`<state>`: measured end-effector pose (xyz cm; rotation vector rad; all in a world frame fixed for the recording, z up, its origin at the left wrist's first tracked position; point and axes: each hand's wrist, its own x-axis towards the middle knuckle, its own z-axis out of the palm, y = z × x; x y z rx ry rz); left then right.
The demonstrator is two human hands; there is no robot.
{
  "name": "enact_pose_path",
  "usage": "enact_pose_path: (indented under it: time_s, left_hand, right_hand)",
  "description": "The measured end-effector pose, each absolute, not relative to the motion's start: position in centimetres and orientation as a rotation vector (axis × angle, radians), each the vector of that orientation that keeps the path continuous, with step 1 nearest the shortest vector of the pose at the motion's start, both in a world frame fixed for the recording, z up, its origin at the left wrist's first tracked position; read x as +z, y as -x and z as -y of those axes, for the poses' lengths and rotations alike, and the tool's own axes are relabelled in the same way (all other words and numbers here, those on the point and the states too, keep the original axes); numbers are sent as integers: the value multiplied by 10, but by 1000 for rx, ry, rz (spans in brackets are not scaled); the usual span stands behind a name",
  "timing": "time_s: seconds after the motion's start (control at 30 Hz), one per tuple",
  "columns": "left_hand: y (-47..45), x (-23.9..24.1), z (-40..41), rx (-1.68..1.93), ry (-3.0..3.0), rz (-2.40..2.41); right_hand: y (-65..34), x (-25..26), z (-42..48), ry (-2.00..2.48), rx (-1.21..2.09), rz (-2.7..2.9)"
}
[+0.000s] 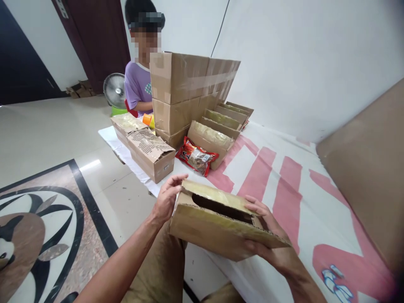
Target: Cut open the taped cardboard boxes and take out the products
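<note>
I hold a flat brown cardboard box (217,225) with a long slot torn open in its top, just above the near edge of the table (284,185). My left hand (166,198) grips its left end, fingers curled over the corner. My right hand (268,240) clasps the right end, fingers on top and thumb under the flap. The inside of the box is dark and its contents are hidden.
A red snack packet (196,158) lies beyond the box. Several more small boxes (211,141) stand in a row against two stacked large cartons (186,90). Two closed boxes (148,151) sit at the table's left edge. Another person in a purple shirt (138,86) sits at the far end. A big cardboard sheet (369,168) leans at right.
</note>
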<state>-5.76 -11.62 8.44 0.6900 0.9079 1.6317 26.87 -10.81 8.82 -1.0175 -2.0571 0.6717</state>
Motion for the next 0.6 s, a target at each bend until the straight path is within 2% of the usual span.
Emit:
enact_pose_path:
  time_s: [0.13,0.23,0.37,0.6]
  left_hand:
    - [60,63,127,1850,-577,-1088]
    - [49,45,141,1867,-656,-1272]
    - [23,33,154,1775,-958,-1415]
    - [3,38,133,1468,-1096,-1495]
  right_hand:
    - [-265,82,102,1149,685,1781]
    - [-254,82,87,1194,763,1468]
    - [-221,92,51,1147,784,1245]
    - [-177,100,0,1243,709,1438]
